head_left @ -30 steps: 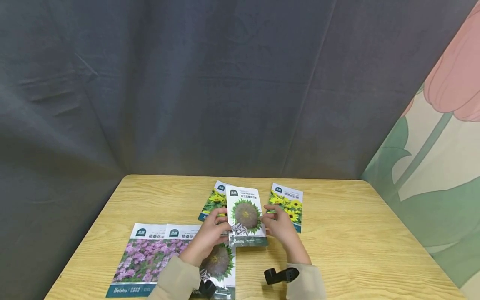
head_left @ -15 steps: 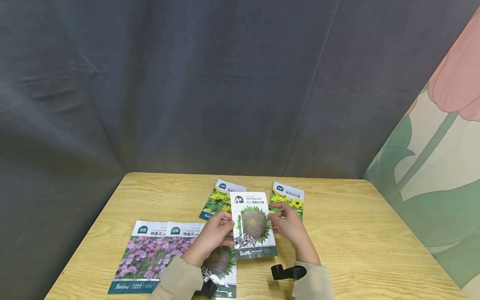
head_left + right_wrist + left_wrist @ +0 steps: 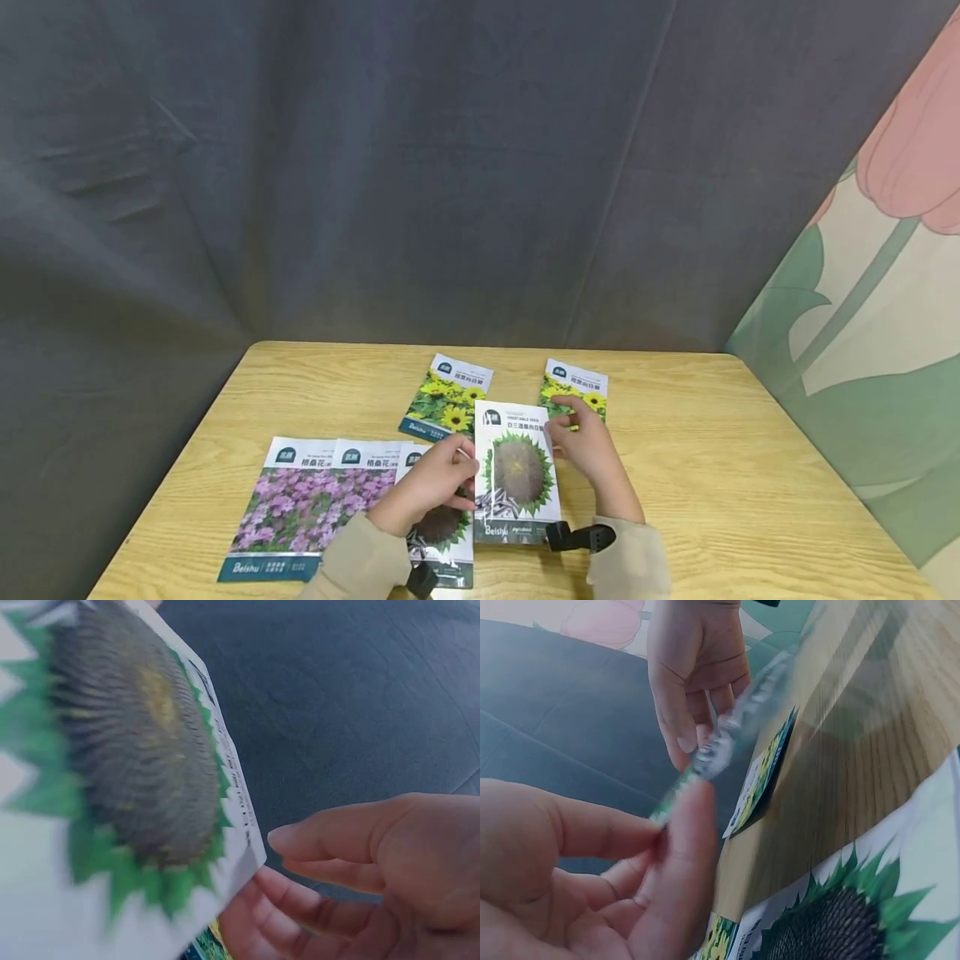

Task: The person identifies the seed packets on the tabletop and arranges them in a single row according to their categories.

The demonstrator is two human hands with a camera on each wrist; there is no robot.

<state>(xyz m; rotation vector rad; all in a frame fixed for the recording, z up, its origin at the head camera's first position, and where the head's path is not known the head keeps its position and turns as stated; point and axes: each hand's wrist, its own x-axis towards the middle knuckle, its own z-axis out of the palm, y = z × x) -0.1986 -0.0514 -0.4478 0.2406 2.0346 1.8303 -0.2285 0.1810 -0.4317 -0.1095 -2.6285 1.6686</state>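
A white seed packet with a large sunflower head printed on it is held up over the table in the head view. My left hand pinches its left edge between thumb and fingers, as the left wrist view also shows. At the upper right edge is my right hand. In the right wrist view its thumb stands off the packet, while the fingers lie behind the packet corner, seemingly touching it. A matching sunflower packet lies on the table, partly hidden under my left hand and wrist.
Two purple-flower seed packets overlap at the table's left. Farther back lie two yellow-flower packets, one left and one right. A dark curtain hangs behind the wooden table.
The held packet has come nearer and slightly right, uncovering the left yellow-flower packet. Both hands moved along with it; my right hand has shifted up toward its top corner and the thumb has loosened.
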